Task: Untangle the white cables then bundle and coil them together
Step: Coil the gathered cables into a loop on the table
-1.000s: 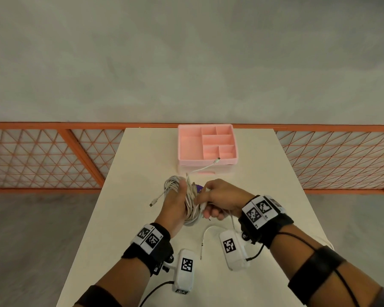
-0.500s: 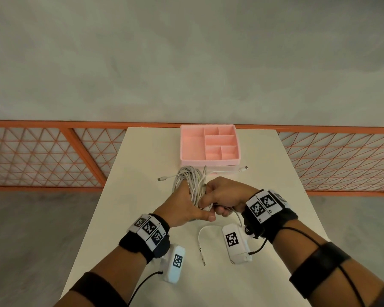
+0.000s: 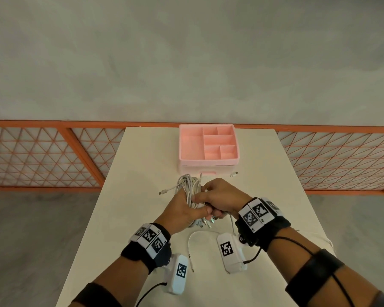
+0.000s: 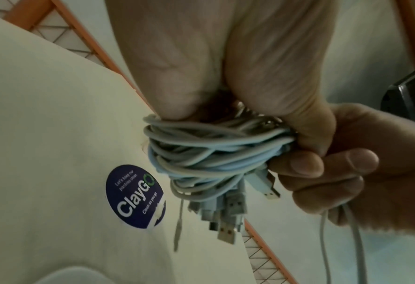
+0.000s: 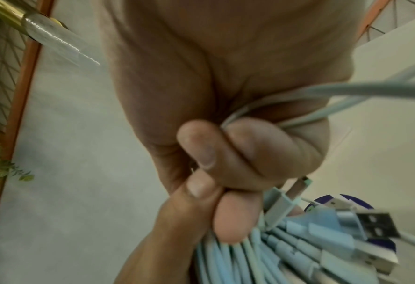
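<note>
A coil of white cables (image 3: 190, 191) is held above the middle of the white table (image 3: 131, 196). My left hand (image 3: 182, 212) grips the coil (image 4: 211, 151) round its middle, thumb across the front. My right hand (image 3: 220, 199) meets it from the right, its fingers (image 4: 323, 169) curled round a loose cable strand (image 5: 298, 103) that trails off to the right. Several USB plugs (image 4: 226, 217) hang below the coil. One plug end (image 3: 163, 192) sticks out to the left. Another loose cable (image 3: 192, 242) lies on the table between my wrists.
A pink compartment tray (image 3: 208, 145) stands at the table's far end, on a drawer box. A cable plug (image 3: 233, 174) lies just in front of it. A round dark blue sticker (image 4: 135, 196) is on the table under the coil. An orange lattice railing (image 3: 42, 156) runs behind the table.
Both hands with the coil have moved a little away from me, toward the tray. The left thumb now lies across the coil's front, and a cable end has swung from the tray's front edge onto the table to the right.
</note>
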{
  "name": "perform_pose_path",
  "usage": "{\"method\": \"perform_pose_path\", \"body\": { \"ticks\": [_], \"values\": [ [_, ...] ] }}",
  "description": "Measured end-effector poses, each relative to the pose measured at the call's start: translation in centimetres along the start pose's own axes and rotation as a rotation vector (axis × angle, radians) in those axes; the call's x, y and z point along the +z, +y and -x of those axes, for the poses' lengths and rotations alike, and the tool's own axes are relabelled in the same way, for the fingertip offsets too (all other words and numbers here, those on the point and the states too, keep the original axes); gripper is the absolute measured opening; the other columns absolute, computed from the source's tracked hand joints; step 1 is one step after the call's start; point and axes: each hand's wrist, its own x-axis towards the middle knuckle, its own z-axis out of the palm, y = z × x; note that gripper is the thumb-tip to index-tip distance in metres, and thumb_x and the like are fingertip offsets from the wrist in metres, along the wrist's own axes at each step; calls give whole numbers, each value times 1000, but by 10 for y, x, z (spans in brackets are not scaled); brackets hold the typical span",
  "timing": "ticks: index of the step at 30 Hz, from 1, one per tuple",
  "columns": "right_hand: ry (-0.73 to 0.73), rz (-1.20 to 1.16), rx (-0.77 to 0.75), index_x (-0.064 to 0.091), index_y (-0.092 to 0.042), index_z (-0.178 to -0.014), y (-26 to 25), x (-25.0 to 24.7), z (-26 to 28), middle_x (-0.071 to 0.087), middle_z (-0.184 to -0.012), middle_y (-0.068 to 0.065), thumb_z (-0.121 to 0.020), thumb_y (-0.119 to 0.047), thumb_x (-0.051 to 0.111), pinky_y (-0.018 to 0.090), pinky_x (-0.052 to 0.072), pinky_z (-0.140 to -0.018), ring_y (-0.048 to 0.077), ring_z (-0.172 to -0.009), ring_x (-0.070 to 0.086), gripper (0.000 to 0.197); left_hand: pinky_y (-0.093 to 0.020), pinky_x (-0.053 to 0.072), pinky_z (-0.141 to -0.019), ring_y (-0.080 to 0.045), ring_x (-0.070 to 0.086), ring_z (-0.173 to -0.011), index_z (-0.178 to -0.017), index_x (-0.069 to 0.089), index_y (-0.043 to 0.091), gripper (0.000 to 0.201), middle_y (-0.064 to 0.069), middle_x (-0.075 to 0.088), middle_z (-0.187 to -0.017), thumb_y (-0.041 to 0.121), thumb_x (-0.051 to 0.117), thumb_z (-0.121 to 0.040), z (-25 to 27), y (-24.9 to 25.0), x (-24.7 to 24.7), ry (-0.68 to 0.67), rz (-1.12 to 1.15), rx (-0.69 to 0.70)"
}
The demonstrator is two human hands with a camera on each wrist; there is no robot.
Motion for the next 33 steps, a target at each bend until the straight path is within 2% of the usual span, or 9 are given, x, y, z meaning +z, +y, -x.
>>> {"method": "perform_pose_path", "body": {
  "ticks": [5, 8, 11, 15, 22, 24, 26, 30, 33],
  "values": [
    [-49, 146, -81, 66, 0, -80, 0, -3, -2, 51, -51, 12, -87, -32, 69, 25, 34, -42, 20, -38, 40, 32, -42, 56, -91, -25, 70, -104, -121, 59, 11, 52, -7, 74, -103, 5, 84, -76, -1, 1, -7, -118, 39, -66],
    [-127, 272, -176, 68, -2, -83, -7, -12, 1, 56, -58, 16, -84, -47, 71, 25, 35, -43, 19, -44, 44, 45, -35, 56, -86, -22, 72, -98, -108, 66, 8, 32, -1, 75, -91, 0, 79, -79, 0, 5, -6, -114, 62, -93],
    [-184, 384, -220, 70, 0, -86, -15, -24, 3, 67, -70, 25, -74, -62, 72, 24, 33, -44, 18, -47, 42, 63, -47, 54, -93, -31, 70, -99, -94, 72, 7, 16, -13, 73, -90, 10, 77, -79, 1, 9, -5, -118, 107, -80],
    [-93, 536, -276, 71, -12, -87, -30, -50, 6, 58, -52, -4, -73, -48, 82, 23, 34, -51, 7, -44, 42, 39, -48, 54, -91, -34, 68, -99, -106, 68, 3, 46, -18, 69, -100, 21, 81, -66, 1, 11, -3, -78, 285, -171],
    [-31, 183, -506, 76, -9, -101, -27, -89, -7, 58, -65, 0, -84, -12, 75, 18, 38, -62, 12, -60, 49, 16, -32, 56, -64, -26, 68, -68, -109, 66, -7, 65, -15, 68, -79, 15, 84, -51, 6, 23, -7, -213, 766, -262],
    [43, 158, -494, 76, -6, -105, -19, -92, -10, 71, -82, -7, -89, -11, 69, 9, 43, -68, -2, -74, 63, 18, -30, 54, -62, -22, 64, -65, -112, 63, -7, 65, -8, 62, -72, 18, 85, -56, 7, 30, -7, -304, 888, -251],
    [98, 145, -458, 76, -9, -101, -8, -89, -13, 70, -75, -17, -93, -16, 65, 10, 44, -63, -8, -69, 61, 15, -31, 52, -65, -20, 62, -67, -116, 56, -7, 63, -5, 58, -71, 18, 80, -64, 6, 37, -7, -354, 964, -229],
    [128, -55, -467, 78, -24, -84, 10, -72, -19, 48, -71, 12, -90, -35, 64, 28, 32, -56, 14, -60, 37, 19, -32, 50, -70, -19, 60, -70, -121, 48, -6, 61, -4, 57, -73, 20, 72, -71, 2, 45, -7, -356, 1017, -182],
    [191, -229, -505, 73, -11, -90, 16, -55, -15, 42, -66, 12, -95, -33, 57, 27, 25, -52, 13, -54, 32, 27, -29, 47, -68, -16, 58, -70, -117, 56, -4, 57, -2, 56, -73, 22, 74, -69, 0, 46, -7, -349, 1029, -173]
  ]
}}
